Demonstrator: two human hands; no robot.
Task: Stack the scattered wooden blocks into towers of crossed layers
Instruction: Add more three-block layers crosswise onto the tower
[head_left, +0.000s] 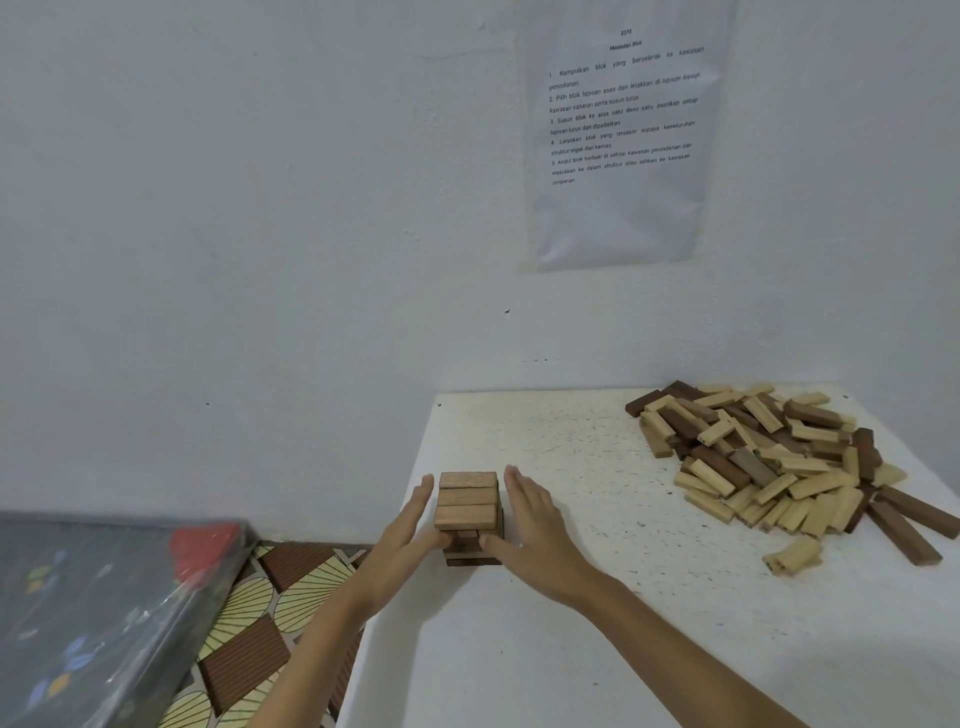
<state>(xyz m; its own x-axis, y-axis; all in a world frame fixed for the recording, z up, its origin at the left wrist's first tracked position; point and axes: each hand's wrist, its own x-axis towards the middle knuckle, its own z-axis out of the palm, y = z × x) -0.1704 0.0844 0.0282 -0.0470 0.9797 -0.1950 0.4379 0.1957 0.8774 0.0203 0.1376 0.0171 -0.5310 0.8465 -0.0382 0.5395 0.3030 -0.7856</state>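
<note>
While my left grip (410, 530) and right grip (535, 525), both flat and released, flank the tower (467, 506) near the left edge of the surface (571, 649), uneven pressing could shear its layers. A leftward nudge might drop it off.

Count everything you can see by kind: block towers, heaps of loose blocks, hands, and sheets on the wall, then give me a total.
Tower: 1
Heap of loose blocks: 1 (its blocks overlap too much to count singly)
Hands: 2, left hand and right hand
Printed sheet on the wall: 1
Total: 5
</note>
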